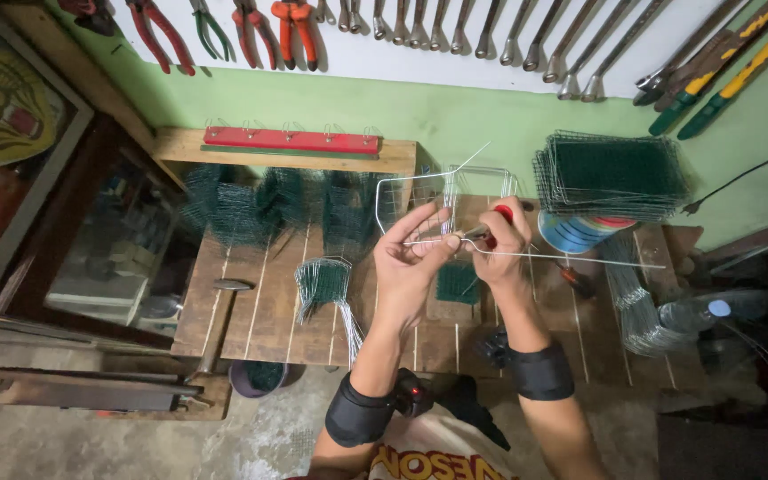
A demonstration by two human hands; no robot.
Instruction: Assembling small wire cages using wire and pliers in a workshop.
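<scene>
Head view: left hand (411, 258) pinches a bent silver wire frame (442, 191); right hand (501, 240) grips red-handled pliers (493, 222) clamped on it.

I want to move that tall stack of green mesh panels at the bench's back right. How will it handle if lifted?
The stack of mesh panels is probably light, being open wire. Its edges look ragged and uneven, so sheets may slide or snag.

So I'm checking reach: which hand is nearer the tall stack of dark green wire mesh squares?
Right. The right hand is just left of the stack of dark green wire mesh squares; the left hand is farther left.
</scene>
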